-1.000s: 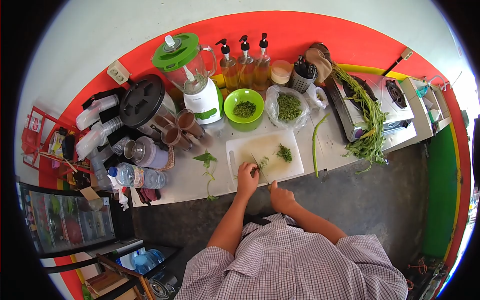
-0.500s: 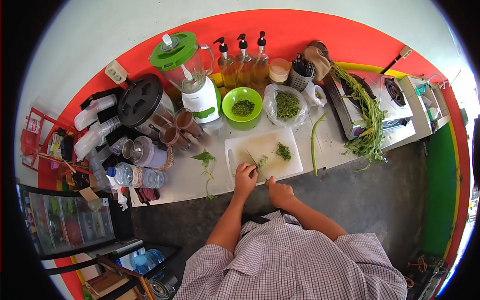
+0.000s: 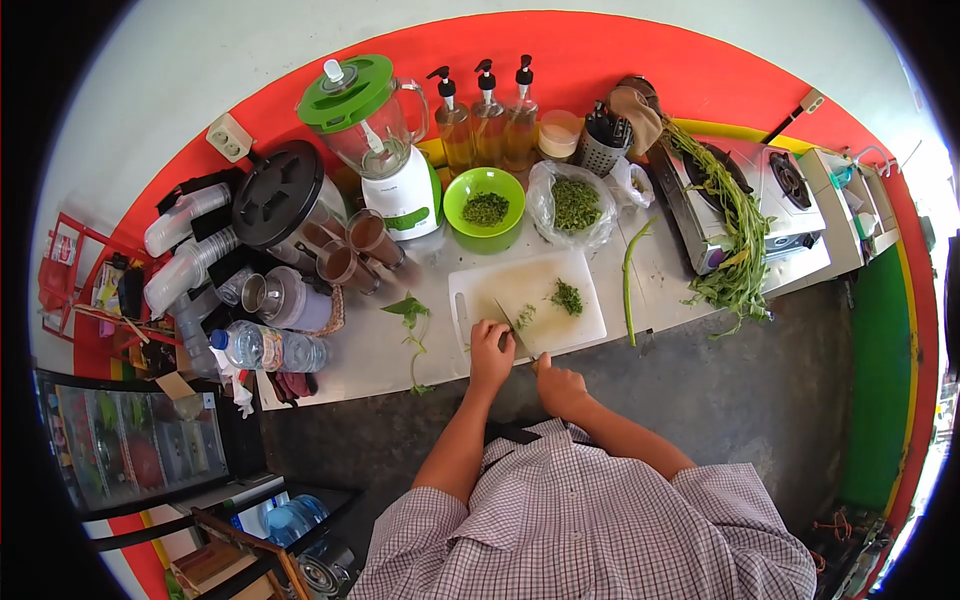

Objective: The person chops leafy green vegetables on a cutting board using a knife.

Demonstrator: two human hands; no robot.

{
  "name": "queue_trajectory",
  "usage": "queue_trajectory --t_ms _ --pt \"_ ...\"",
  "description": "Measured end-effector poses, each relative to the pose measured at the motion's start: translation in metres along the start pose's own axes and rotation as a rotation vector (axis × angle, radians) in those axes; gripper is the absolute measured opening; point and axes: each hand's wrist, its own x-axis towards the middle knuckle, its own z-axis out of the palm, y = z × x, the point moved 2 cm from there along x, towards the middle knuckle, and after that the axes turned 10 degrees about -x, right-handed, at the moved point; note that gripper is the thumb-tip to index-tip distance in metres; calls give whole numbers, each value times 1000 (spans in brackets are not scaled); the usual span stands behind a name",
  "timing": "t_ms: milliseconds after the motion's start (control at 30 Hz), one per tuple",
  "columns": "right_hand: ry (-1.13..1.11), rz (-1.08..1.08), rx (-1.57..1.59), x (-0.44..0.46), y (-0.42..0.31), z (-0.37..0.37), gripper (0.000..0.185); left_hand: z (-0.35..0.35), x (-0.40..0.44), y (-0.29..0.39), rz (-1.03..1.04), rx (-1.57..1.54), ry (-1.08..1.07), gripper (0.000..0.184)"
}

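A white cutting board lies at the counter's front edge. My right hand is closed around the handle of a knife, whose blade slants across the board toward the upper left. My left hand rests on the board just left of the blade, fingers curled together; what they pinch is hidden under them. Beside the blade lie a few chopped green bits. Farther right on the board sits a small pile of chopped greens.
Behind the board stand a green bowl and a plastic bag, both holding chopped greens. A leafy sprig lies left, a green stalk right. Long greens drape over the stove. A blender stands behind.
The view has shifted very slightly. Both hands and the knife keep nearly the same place on the board; the chopped greens look the same.
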Motion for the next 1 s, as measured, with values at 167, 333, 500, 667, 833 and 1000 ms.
queue_trajectory --t_ms 167,333,500,667,833,1000 --pt "44 -32 -42 0 2 -4 66 1 -3 -1 16 26 12 15" --pt "21 18 17 7 2 8 65 0 -5 1 48 37 16 15" --pt "49 -6 -11 5 0 0 65 0 -4 -3 22 56 17 15" --pt "86 14 5 10 1 13 63 -3 -5 1 0 54 14 15" --pt "63 -42 -26 7 -1 1 62 -3 -4 -4 -29 38 7 16" --pt "76 6 6 10 -3 13 63 -5 -1 -2 -68 -4 6 15"
